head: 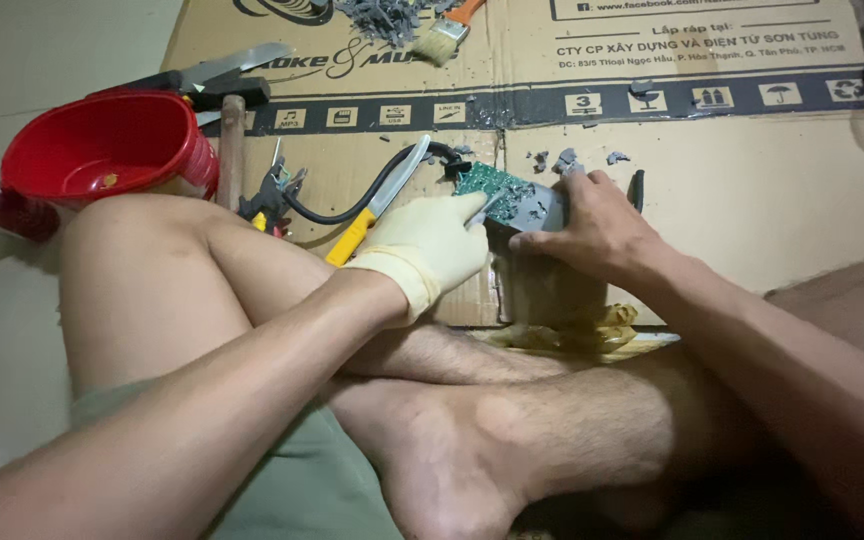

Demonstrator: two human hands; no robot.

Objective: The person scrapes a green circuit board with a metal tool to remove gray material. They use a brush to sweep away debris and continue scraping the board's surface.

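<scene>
My left hand, in a pale rubber glove, grips a small metal tool whose tip rests on a green circuit board. The board is partly coated in grey material and sits on top of a grey block. My bare right hand clasps the top right of the block and board, steadying them on the cardboard. A black cable runs from the board's left end. I sit cross-legged, with my knee and foot below the hands.
A flattened cardboard sheet covers the floor. On it lie a yellow-handled knife, pliers, a red plastic bowl, large scissors, a paintbrush, grey chips and a yellow glove.
</scene>
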